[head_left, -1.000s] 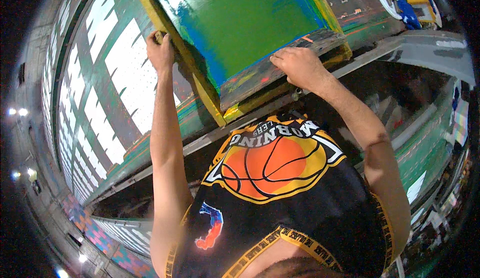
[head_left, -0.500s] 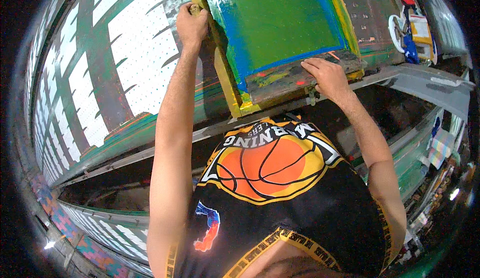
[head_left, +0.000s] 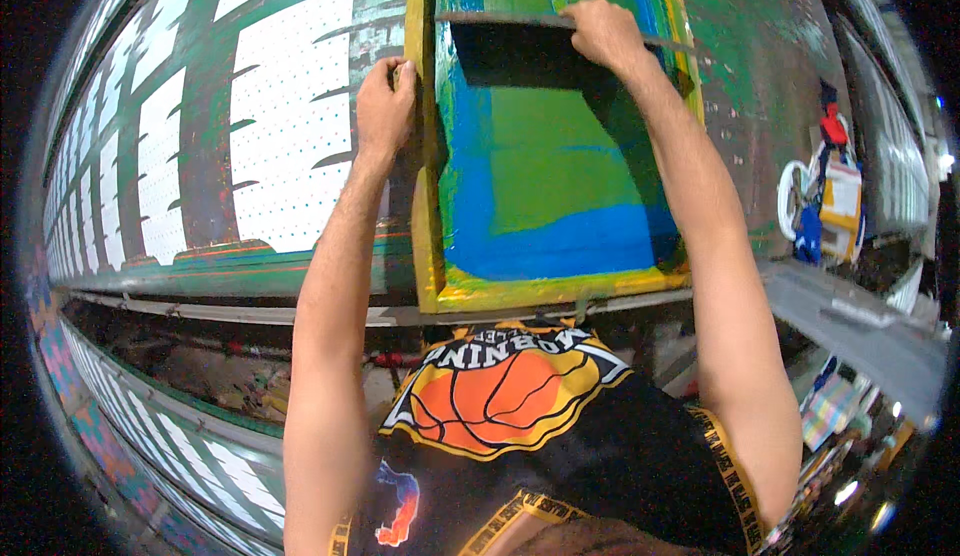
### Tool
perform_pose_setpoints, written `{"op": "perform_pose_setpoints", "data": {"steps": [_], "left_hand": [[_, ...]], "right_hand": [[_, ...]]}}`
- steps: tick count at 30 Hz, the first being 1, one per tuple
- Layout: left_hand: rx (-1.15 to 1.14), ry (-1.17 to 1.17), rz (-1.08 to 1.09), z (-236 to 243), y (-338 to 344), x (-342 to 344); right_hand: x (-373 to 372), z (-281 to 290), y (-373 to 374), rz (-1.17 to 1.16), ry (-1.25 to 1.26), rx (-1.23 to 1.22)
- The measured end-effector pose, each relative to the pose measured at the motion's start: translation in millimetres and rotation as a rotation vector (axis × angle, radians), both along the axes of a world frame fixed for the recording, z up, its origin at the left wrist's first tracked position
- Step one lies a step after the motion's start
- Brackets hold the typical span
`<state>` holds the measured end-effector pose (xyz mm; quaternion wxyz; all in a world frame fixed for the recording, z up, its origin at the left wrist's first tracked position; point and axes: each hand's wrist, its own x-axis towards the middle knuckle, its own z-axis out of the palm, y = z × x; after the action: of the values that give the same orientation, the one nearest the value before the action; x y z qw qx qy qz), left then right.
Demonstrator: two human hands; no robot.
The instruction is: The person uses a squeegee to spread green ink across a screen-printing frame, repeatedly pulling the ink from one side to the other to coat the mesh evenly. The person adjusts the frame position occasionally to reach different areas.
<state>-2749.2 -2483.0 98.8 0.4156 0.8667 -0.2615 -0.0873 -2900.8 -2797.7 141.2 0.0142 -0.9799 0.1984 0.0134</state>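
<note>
A screen-printing frame with yellow-stained wooden sides lies in front of me. Its green mesh is bordered by blue, and a band of blue ink spreads across the near end. My right hand grips a long dark squeegee that spans the far part of the mesh, seen nearly edge-on above a dark shadow. My left hand is closed on a small yellowish knob beside the frame's left side; the fingers partly cover it.
White dotted fabric pieces lie in rows on the long green-stained table to the left. A grey ledge juts out at right, near a white, yellow and blue bundle. Another table runs behind me at lower left.
My right hand has carried the squeegee from the mesh's near end to its far part. Blue ink now shows at the near end. The left hand keeps hold of the knob; the view has shifted.
</note>
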Motion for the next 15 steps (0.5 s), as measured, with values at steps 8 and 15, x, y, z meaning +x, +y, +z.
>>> {"op": "perform_pose_setpoints", "data": {"steps": [8, 15], "left_hand": [[0.059, 0.011, 0.043, 12, 9, -4], [0.108, -0.036, 0.062, 12, 14, -5]], "right_hand": [[122, -3, -106, 0.015, -0.035, 0.022], [160, 14, -134, -0.048, 0.042, 0.019]]}}
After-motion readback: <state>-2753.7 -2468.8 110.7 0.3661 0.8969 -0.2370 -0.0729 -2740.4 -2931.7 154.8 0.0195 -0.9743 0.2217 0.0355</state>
